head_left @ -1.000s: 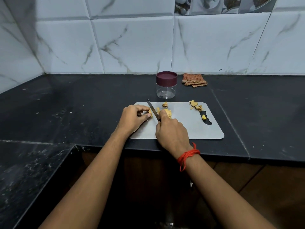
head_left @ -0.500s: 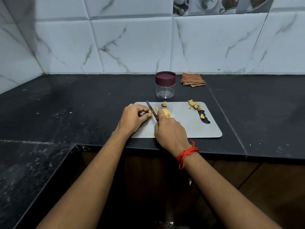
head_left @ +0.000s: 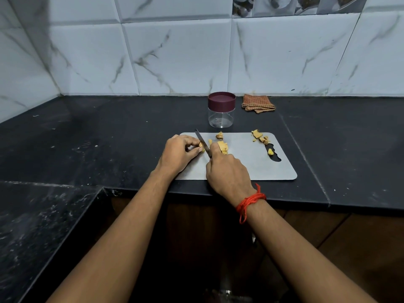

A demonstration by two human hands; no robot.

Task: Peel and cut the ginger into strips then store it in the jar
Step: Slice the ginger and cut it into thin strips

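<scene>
While pinning ginger [head_left: 201, 147] under left hand [head_left: 177, 154] fingertips, slicing beside them with knife [head_left: 202, 141] gripped in right hand [head_left: 227, 174].

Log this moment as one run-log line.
step: cutting ginger | left hand: pinning ginger piece | right hand: knife down on it | jar: lidded, empty | cutting board: cut pieces

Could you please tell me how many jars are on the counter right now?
1. The jar, its maroon lid on, stands on the black counter just behind the cutting board, left of the folded cloth.
</scene>
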